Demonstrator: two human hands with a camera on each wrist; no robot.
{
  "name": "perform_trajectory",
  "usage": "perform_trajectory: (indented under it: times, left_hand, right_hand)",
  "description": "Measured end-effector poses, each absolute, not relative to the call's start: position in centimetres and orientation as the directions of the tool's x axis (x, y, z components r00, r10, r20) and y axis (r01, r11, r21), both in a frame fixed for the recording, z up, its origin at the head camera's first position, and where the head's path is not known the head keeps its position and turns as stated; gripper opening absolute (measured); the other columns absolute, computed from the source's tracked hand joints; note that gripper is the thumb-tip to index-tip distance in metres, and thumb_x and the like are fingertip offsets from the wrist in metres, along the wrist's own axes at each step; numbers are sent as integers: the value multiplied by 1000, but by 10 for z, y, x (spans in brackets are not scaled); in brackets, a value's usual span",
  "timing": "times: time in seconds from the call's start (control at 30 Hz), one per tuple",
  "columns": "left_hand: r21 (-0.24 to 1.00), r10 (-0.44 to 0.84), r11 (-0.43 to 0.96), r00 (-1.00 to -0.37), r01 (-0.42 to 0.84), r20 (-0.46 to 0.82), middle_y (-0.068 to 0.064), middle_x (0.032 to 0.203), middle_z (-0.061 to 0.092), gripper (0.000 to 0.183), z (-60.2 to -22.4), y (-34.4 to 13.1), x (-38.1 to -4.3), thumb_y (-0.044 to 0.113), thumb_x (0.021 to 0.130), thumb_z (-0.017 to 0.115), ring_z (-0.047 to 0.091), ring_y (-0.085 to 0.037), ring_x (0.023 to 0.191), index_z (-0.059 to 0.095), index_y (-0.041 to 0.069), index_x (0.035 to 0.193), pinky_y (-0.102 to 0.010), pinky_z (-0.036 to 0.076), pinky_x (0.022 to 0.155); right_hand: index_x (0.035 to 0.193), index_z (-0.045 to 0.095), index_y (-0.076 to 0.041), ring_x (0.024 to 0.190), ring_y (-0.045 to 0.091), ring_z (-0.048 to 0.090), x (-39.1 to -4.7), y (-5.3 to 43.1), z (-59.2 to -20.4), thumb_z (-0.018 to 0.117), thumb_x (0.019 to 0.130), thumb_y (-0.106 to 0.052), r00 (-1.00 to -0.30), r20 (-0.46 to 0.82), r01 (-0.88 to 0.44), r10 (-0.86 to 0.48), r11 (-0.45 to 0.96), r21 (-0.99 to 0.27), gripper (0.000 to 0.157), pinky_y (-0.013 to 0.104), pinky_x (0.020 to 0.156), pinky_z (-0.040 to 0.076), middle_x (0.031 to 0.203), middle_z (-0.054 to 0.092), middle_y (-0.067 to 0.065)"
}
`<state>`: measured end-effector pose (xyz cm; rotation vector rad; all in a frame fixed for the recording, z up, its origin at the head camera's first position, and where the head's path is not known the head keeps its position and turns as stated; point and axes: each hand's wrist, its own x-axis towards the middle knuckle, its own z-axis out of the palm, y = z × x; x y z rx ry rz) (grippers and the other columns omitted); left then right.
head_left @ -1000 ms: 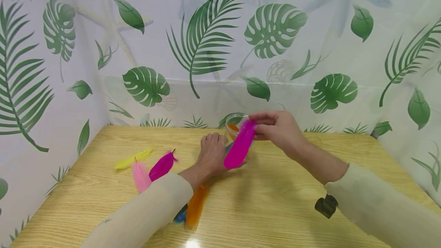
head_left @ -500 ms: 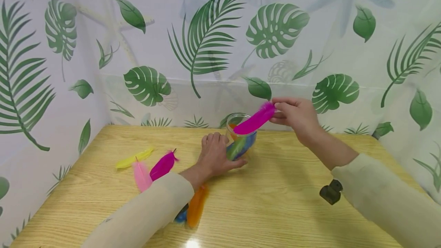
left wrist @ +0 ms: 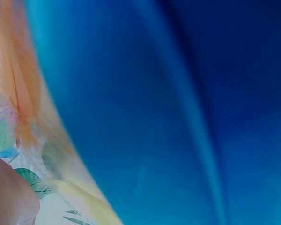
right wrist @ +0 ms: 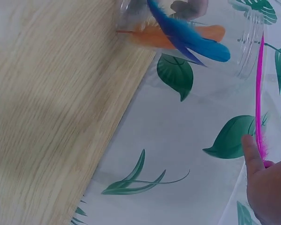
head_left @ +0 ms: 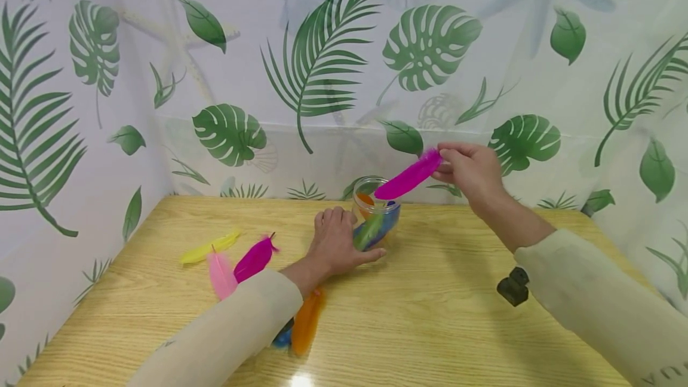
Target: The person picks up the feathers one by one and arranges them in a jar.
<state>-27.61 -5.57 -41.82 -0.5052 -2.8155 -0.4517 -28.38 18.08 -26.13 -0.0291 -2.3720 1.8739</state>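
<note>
A clear wide-mouthed jar (head_left: pixel 392 229) stands near the table's back edge. My left hand (head_left: pixel 333 240) grips its left and front side, with the thumb reaching across the front. Through the wall show a green and blue feather (head_left: pixel 371 232) and an orange feather (head_left: pixel 365 199). My right hand (head_left: pixel 475 175) pinches a magenta feather (head_left: pixel 408 178) by its fluffy end. The feather slants down to the left, its broad tip just over the jar's mouth. In the right wrist view it appears edge-on as a thin magenta strip (right wrist: pixel 259 89). A blue feather (left wrist: pixel 131 117) fills most of the left wrist view.
Left of the left arm lie a yellow feather (head_left: pixel 208 248), a pink feather (head_left: pixel 221 273) and another magenta feather (head_left: pixel 255 258). By the left sleeve are an orange feather (head_left: pixel 307 324) and a partly covered blue feather (head_left: pixel 282 338). A leaf-print cloth (head_left: pixel 322 154) hangs behind the table.
My right hand has moved right and up with the magenta feather, which has swung from steep in front of the jar to a shallow slant above its mouth. The left hand stays on the jar.
</note>
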Motion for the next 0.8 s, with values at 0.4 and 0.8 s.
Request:
perform_trajectory:
  times: [0.4,0.8]
  left_hand:
    - [256,298,892,-910,373,289,-5,106,49,87,-419,-57,-277,83,75,59,41,-22,102,54,6,114,-41,30,94]
    - [251,297,894,-911,371,286,-5,108,50,87,-417,-56,-275,84,75,58,41,-22,103,53,7,116,-41,30,95]
  right_hand:
    - [138,53,7,78,5,73,-287,168,-260,55,102,-19,-995,90,-84,42,127,-988,45,25,78,58,117,64,13]
    - [132,55,13,81,9,75,-281,164,-262,59,101,-18,-983,176,-179,-53,56,-982,45,26,78,58,95,72,-8]
